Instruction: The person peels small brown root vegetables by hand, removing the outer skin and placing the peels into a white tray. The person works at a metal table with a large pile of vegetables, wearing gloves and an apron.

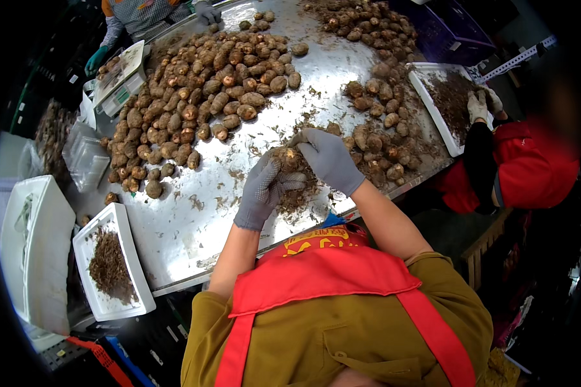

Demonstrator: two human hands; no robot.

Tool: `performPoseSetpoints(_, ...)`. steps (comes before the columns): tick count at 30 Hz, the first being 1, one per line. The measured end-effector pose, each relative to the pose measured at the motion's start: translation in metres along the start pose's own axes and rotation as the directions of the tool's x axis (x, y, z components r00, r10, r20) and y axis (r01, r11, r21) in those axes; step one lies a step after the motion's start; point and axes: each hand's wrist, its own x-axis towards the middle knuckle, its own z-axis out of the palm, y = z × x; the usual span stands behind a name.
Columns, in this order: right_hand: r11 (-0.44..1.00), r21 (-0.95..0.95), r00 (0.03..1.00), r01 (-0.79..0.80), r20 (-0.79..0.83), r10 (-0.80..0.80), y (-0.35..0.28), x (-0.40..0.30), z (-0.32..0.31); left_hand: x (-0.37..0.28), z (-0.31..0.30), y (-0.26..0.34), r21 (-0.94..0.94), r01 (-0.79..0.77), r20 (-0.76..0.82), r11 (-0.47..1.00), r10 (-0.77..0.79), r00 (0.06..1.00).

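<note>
Before my chest, my left hand (264,188) in a grey dotted work glove cups a brown, hairy taro corm (286,158). My right hand (330,157), gloved in the same grey, bends over the corm's upper right side with its fingertips against it. Below them, a heap of brown fibrous husk (293,202) lies on the metal table (208,203). To the left spreads a large pile of taro corms (193,101) with paler, cleaner ends. A dirtier, hairier group of corms (377,145) lies just right of my right hand.
White foam trays with husk stand at the left (145,305) and right (431,104). A weighing scale (121,87) and clear plastic boxes (84,155) sit at the left edge. One co-worker's gloved hands (481,104) are over the right tray; another co-worker (145,22) stands across the table.
</note>
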Motion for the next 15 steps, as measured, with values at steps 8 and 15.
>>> performPoseSetpoints(8, 0.989, -0.104, 0.994, 0.108, -0.014, -0.11, -0.001, -0.013, 0.001, -0.001, 0.022, 0.002, 0.073, -0.136, -0.265, 0.988, 0.151, 0.952)
performPoseSetpoints(15, 0.996, -0.087, 0.99, 0.018, -0.138, -0.03, 0.005, -0.018, 0.011, -0.001, 0.035, -0.001, 0.781, -0.11, -0.208, 0.615, 0.423, 0.882)
